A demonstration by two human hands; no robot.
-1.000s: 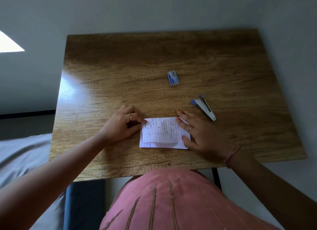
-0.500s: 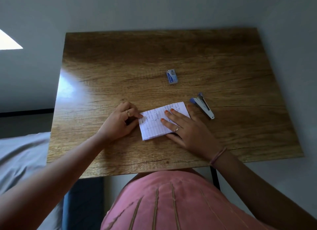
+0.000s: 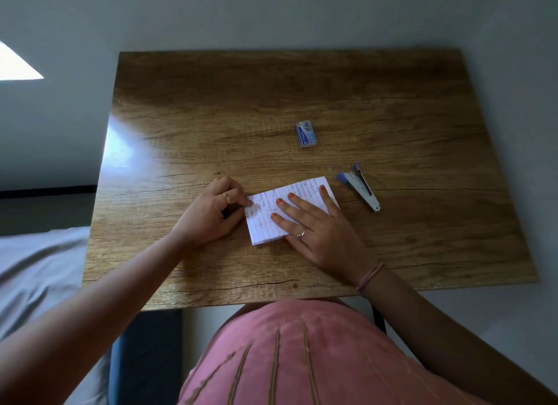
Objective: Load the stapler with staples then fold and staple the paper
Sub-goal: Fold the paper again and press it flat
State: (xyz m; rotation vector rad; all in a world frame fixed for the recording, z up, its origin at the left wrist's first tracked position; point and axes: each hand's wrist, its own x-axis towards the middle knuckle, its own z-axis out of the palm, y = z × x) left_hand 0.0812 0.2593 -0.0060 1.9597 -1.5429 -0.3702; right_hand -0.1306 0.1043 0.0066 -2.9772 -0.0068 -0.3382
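A folded sheet of lined paper (image 3: pixel 265 220) with handwriting lies flat on the wooden table (image 3: pixel 302 96), turned slightly counter-clockwise. My right hand (image 3: pixel 320 232) rests flat on its right half, fingers spread, pressing it down. My left hand (image 3: pixel 211 214) is curled at the paper's left edge, its fingertips pinching the upper left corner. A small blue and silver stapler (image 3: pixel 360 187) lies closed on the table just right of the paper. A little blue and white staple box (image 3: pixel 306 134) sits further back, beyond the paper.
The table's near edge runs just above my pink garment (image 3: pixel 302 359). A grey cushion or bed (image 3: pixel 36 271) lies to the left below table height. White walls surround the table at the back and right.
The paper has been folded smaller and rotated counter-clockwise. My right hand moved from its right edge onto its top and now presses it flat. My left hand stays at the left edge.
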